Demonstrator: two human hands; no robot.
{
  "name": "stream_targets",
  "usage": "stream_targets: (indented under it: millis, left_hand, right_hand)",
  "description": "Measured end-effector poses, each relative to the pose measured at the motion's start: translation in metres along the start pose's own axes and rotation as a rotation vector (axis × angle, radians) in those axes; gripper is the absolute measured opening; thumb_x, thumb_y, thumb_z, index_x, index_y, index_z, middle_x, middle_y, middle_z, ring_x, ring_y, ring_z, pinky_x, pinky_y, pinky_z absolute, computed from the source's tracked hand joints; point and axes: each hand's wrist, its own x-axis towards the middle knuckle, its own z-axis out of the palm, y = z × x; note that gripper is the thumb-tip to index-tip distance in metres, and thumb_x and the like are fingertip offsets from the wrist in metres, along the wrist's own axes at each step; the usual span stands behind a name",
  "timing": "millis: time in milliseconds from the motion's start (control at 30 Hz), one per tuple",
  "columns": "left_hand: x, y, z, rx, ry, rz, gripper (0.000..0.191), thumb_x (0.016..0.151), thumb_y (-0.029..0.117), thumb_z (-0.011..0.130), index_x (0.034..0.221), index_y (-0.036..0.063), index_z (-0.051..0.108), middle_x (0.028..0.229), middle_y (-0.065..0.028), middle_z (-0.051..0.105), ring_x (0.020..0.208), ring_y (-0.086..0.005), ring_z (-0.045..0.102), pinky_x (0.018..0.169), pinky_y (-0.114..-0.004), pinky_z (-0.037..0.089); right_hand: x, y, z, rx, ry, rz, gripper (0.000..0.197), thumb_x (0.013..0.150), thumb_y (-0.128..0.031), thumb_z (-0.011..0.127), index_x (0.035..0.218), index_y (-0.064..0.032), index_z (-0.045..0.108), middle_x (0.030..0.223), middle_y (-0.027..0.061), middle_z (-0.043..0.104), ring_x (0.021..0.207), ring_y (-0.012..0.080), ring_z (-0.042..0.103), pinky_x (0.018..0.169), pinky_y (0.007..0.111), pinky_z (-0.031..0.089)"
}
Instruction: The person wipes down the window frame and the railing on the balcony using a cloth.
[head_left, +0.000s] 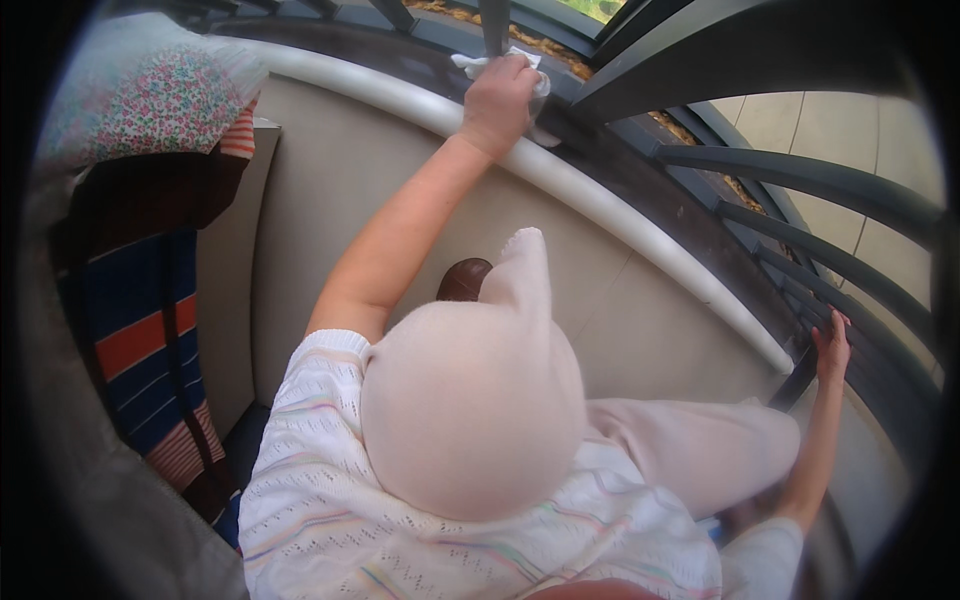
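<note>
My left hand (499, 105), up at the top centre, is closed on a crumpled white cloth or tissue (538, 81). It presses against the foot of a dark metal railing bar (493, 30), above the dark ledge (600, 157). My right hand (832, 346) is at the far right, with its fingers on the dark railing bars (862, 330); whether they close around a bar cannot be seen. A long white pipe (637, 229) runs along the ledge below the railing.
Floral fabric (165, 101) and striped textiles (146, 337) are piled at the left. My bent knees and a brown shoe (463, 280) are over the beige tiled floor (337, 165). Window frames and a tiled surface (825, 142) lie beyond the bars.
</note>
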Motion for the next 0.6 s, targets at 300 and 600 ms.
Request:
stream_targets:
  millis: [300, 600]
  left_hand:
    - [-0.011, 0.019, -0.008, -0.232, 0.011, -0.040, 0.019, 0.066, -0.004, 0.054, 0.080, 0.0060, 0.059, 0.083, -0.0075, 0.056, 0.075, -0.0256, 0.055, 0.066, -0.033, 0.046]
    - [-0.033, -0.002, -0.015, -0.044, -0.241, -0.276, 0.017, 0.070, 0.006, 0.053, 0.084, 0.0095, 0.062, 0.079, -0.0064, 0.056, 0.070, -0.0246, 0.057, 0.062, -0.033, 0.046]
  right_hand:
    - [0.007, 0.005, -0.013, -0.003, 0.020, -0.007, 0.020, 0.076, -0.022, 0.064, 0.093, -0.0171, 0.056, 0.087, -0.0044, 0.057, 0.081, 0.0072, 0.054, 0.058, 0.026, 0.050]
    - [-0.126, -0.025, 0.170, -0.729, -0.719, -0.124, 0.011, 0.080, -0.010, 0.051, 0.085, -0.0006, 0.056, 0.068, 0.0020, 0.058, 0.062, 0.0089, 0.057, 0.052, 0.020, 0.042]
